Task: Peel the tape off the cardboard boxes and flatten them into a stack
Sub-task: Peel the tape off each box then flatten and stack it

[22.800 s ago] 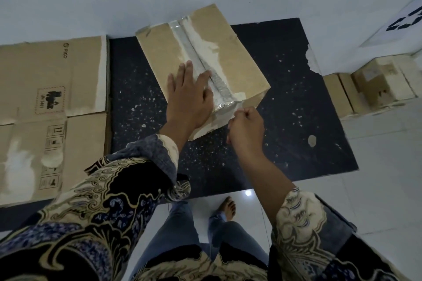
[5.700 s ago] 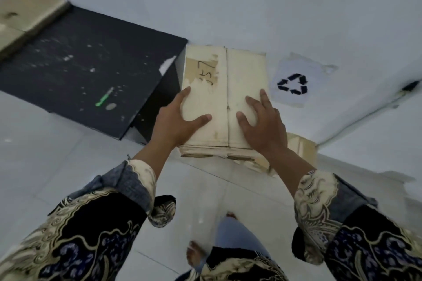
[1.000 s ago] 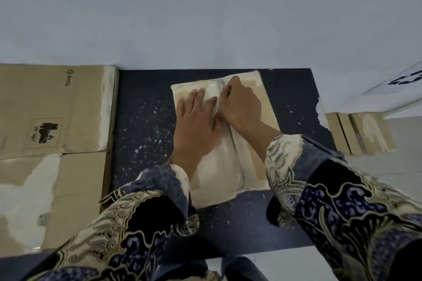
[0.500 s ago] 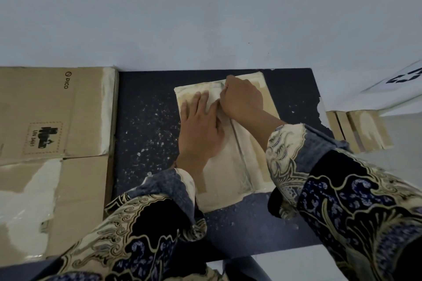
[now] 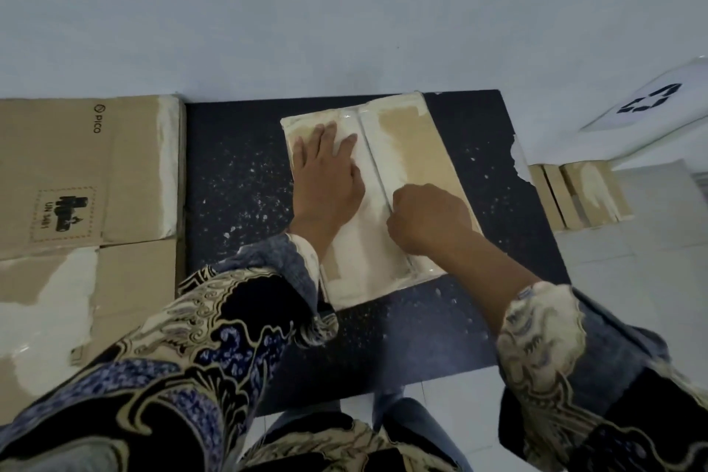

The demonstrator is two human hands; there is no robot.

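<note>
We reach both arms forward from the bottom of the frame, patterned sleeves [image 5: 214, 322] pulled back from the wrists, over a cardboard box [image 5: 417, 149] that lies on a dark speckled mat [image 5: 237, 180] in the middle of the picture. Our left hand [image 5: 327, 174] lies flat on the left half of the box, palm down, fingers straight and slightly spread toward the top of the frame, pressing on the cardboard and grasping nothing. Our right hand [image 5: 425, 220] comes in from the lower right, knuckles up and fingers curled under, at the seam that runs down the middle of the box. It sits right on the clear strip of tape [image 5: 369, 161] along that seam; the curled fingers seem to pinch the tape, though the fingertips are hidden under the hand (so we cannot be sure of the grip itself). The glossy tape shows above the right hand, running up the seam to the far edge of the box, and much of the box face is whitish where the paper surface is torn.

At the left of the frame lies a stack of flattened boxes [image 5: 88, 180], touching the mat's left edge, with printed marks on the top sheet. At the right edge, just beyond the torn corner of the mat, more boxes [image 5: 578, 195] sit on the pale floor [image 5: 628, 280]. In the upper right is a white sheet with a recycling sign [image 5: 651, 103].
</note>
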